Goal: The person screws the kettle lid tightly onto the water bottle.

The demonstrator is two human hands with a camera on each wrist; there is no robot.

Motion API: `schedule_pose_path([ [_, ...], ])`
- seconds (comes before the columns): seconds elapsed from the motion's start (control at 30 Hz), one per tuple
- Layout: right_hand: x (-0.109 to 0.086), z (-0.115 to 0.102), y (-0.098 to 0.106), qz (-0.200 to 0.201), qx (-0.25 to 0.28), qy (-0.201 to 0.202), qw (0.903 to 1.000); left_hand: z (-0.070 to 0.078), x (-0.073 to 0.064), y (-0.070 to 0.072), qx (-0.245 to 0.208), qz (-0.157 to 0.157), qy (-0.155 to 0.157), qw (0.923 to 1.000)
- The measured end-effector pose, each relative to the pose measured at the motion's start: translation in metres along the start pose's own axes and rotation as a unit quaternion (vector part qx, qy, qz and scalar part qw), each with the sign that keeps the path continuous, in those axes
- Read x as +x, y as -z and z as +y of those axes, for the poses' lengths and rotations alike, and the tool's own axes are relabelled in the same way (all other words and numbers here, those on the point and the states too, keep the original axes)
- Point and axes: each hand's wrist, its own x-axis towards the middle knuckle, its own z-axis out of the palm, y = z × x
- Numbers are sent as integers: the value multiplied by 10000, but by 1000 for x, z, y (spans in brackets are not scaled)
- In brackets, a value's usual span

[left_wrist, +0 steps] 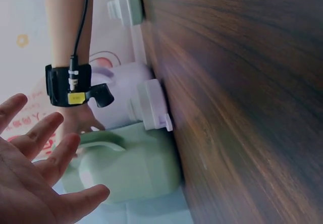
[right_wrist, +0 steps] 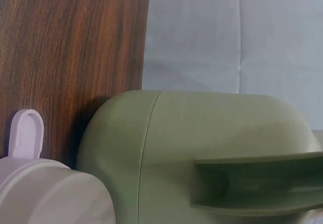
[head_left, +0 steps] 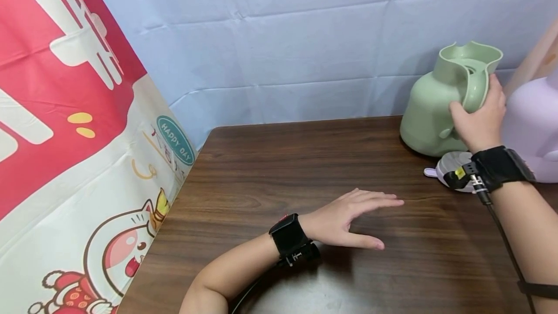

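Observation:
At the table's back right stands a light green thermos jug (head_left: 429, 110), upright and with its spout uncovered. My right hand (head_left: 481, 122) grips its handle, the thumb on the near side; in the right wrist view the handle (right_wrist: 267, 186) shows but the fingers are out of sight. A lilac lid with a tab (left_wrist: 154, 105) lies on the table in front of the jug, partly hidden by the right wrist in the head view. Over the middle of the table my left hand (head_left: 344, 219) is held with fingers spread, holding nothing.
A lilac jug (head_left: 529, 125) stands right of the green one, cut off by the frame edge. In the left wrist view a green and white lid (left_wrist: 130, 6) sits farther along the wooden table (head_left: 261, 168). Pale blue cloth (head_left: 305, 47) hangs behind; a printed sheet (head_left: 87, 159) hangs left.

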Motion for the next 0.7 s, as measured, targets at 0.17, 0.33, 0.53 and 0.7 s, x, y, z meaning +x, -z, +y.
schedule_pose_path([
  [0.17, -5, -4, 1, -161, -47, -128, 9998, 0, 0, 0, -14, 105, -138, 9998],
  [0.33, -15, -9, 0, -363, -109, -49, 9993, 0, 0, 1, -48, 186, -174, 9997],
  [0.53, -29, -14, -2, -536, -74, 235, 9983, 0, -2, 2, -3, 229, -13, 9997],
  [0.7, -40, -17, -2, -725, -13, 564, 9958, -3, -3, 5, 33, 327, 57, 9994],
])
